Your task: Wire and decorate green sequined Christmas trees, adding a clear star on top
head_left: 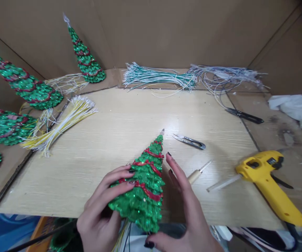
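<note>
Near the table's front edge, a small green glitter Christmas tree (147, 182) with red garlands leans with its tip pointing away from me. My left hand (103, 203) is closed around its left side, fingers lying over the garlands. Thin yellow, white and dark wires (124, 236) hang from under the base. On the other side, my right hand (190, 210) is open, its fingers stretched up beside the tree. The right thumb is at the lower edge of the base; whether it touches I cannot tell.
Thread snips (190, 141), a wooden-handled pointed tool (198, 173) and a yellow glue gun (269, 182) lie to the right. Black snips (245, 115) lie behind. Wire bundles (158, 77) line the back. More trees (86, 59) and yellow-white wires (64, 122) are at left.
</note>
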`<state>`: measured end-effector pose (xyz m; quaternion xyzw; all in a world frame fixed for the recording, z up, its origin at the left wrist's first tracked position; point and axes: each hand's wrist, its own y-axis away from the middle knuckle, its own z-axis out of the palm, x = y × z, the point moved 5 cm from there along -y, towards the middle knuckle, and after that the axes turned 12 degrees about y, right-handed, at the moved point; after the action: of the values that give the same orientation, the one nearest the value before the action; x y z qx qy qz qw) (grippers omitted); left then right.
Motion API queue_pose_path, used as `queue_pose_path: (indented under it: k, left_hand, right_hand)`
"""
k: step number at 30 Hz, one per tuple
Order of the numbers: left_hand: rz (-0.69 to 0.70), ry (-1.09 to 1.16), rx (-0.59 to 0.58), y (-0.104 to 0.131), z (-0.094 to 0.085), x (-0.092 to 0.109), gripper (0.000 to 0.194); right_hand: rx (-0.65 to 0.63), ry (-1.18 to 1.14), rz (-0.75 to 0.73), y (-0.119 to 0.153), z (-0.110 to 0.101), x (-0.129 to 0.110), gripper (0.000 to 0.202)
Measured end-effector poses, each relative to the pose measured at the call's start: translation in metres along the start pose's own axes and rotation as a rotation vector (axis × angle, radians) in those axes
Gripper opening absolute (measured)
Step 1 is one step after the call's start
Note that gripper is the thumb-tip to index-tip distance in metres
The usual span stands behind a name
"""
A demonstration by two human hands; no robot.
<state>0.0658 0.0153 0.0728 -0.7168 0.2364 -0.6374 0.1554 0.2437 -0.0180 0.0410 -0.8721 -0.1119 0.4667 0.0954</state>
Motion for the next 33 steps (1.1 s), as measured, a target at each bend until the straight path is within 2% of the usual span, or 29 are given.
queue_pose_path:
  k: [4, 7, 10, 12, 14, 15, 18, 20, 26, 30, 33]
  left_hand:
    - [-0.083, 0.040, 0.175, 0.004, 0.000, -0.011, 0.032]
    - [-0.099, 0.076, 0.305, 0.001, 0.001, -0.016, 0.022]
    - [-0.057, 0.074, 0.416, -0.008, 0.002, -0.015, 0.016]
    - [0.011, 0.062, 0.474, -0.016, 0.004, -0.010, 0.015]
    - [0.091, 0.059, 0.510, -0.025, 0.008, -0.004, 0.015]
    - [0.128, 0.063, 0.521, -0.029, 0.010, 0.000, 0.016]
    - [0.208, 0.090, 0.538, -0.038, 0.017, 0.007, 0.021]
    - [0.236, 0.109, 0.535, -0.042, 0.021, 0.010, 0.024]
    - [0.249, 0.126, 0.473, -0.046, 0.024, 0.011, 0.027]
    - [0.128, 0.127, 0.343, -0.046, 0.020, -0.002, 0.041]
    - [0.000, 0.227, 0.334, -0.044, 0.016, -0.010, 0.054]
  right_hand:
    - [0.039, -0.059, 0.070, 0.007, -0.006, -0.003, 0.101]
    - [0.108, -0.203, 0.146, 0.006, -0.004, 0.007, 0.091]
    - [0.196, -0.549, 0.241, -0.003, 0.002, 0.017, 0.069]
    - [0.219, -0.820, 0.299, -0.015, 0.010, 0.021, 0.061]
    - [0.170, -1.065, 0.356, -0.029, 0.022, 0.020, 0.065]
    - [0.105, -1.166, 0.377, -0.036, 0.028, 0.016, 0.068]
    - [-0.052, -1.359, 0.411, -0.052, 0.038, -0.001, 0.067]
    - [-0.066, -1.408, 0.425, -0.057, 0.036, -0.011, 0.063]
    - [-0.007, -1.475, 0.443, -0.061, 0.019, -0.022, 0.060]
    - [0.113, -1.367, 0.389, -0.067, 0.009, -0.012, 0.069]
    - [0.191, -1.255, 0.259, -0.076, -0.001, -0.009, 0.082]
